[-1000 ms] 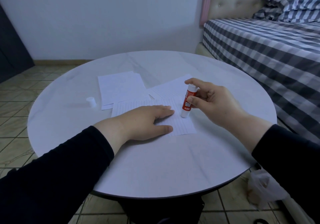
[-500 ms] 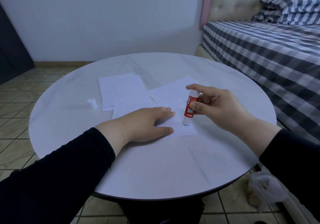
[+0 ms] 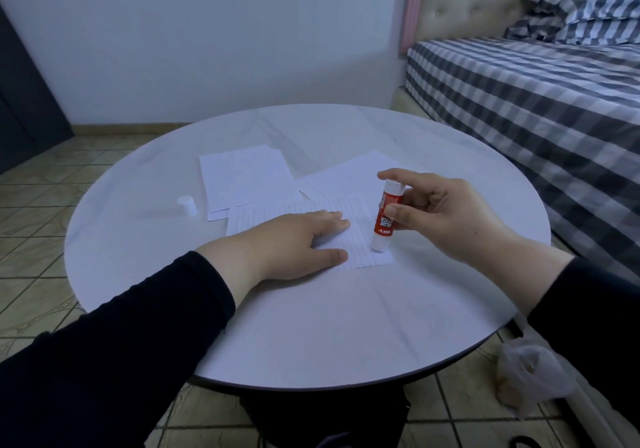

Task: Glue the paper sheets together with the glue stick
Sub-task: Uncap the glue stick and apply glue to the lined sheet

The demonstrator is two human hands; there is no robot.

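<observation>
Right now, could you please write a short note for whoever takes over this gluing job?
Left hand: flat on the lined sheet, pinning it to the table.
Right hand: holds the glue stick upright, tip down on that sheet's right edge.
Cap is off, lying left of the papers; other sheets lie behind.
Done: stick uncapped.
Left: spread glue, join the sheets, recap.
</observation>
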